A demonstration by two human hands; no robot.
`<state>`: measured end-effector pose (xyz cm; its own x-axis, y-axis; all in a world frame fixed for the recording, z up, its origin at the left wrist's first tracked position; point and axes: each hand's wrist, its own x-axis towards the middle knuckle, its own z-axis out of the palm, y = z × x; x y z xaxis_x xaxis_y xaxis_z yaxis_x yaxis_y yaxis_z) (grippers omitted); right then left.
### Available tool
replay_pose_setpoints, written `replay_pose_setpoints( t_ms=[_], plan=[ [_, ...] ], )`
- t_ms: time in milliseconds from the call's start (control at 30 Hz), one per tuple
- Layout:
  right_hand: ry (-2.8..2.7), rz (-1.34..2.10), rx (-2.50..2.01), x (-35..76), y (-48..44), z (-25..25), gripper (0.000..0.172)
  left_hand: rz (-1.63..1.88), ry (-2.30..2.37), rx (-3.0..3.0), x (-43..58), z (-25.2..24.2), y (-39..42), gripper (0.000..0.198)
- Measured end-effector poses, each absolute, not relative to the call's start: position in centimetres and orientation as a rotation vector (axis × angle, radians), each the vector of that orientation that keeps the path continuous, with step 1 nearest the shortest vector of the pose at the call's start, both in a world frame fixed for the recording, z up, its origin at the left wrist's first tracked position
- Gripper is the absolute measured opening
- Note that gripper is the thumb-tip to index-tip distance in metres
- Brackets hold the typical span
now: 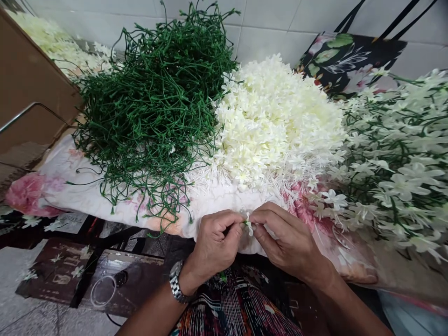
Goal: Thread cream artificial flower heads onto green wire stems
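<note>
I have one small white artificial flower over the near edge of the floral cloth, between both hands. The left hand pinches it from its left, where a bit of green shows; the right hand pinches from the other side — neither looks nearer, and I can't tell its long axis. Beyond, I see a heap of green plastic stems ahead-left, cream blossoms ahead-right — and stemmed white flowers far right.
</note>
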<state>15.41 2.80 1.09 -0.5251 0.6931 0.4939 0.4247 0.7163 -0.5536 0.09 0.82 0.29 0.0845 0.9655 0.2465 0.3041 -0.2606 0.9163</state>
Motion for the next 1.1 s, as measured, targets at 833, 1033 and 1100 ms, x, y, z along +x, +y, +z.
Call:
replay_pose_setpoints(
  t_ms=[833, 1033, 1100],
  plan=[
    [-2.193, 0.620, -0.838, 14.8, -0.9, 2.3, 0.024, 1.502, 1.030, 0.593, -0.2, 1.2, 0.4, 0.014],
    [-2.049, 0.503, -0.946, 14.3, -0.7, 2.7, 0.008, 1.531, 1.183, 0.678, 0.0, 1.0, 0.0, 0.010],
    [-1.986, 0.424, -0.986, 14.5, 0.2, 3.4, 0.009, 1.513, 1.236, 0.827, 0.0, 1.0, -0.2, 0.007]
  ],
)
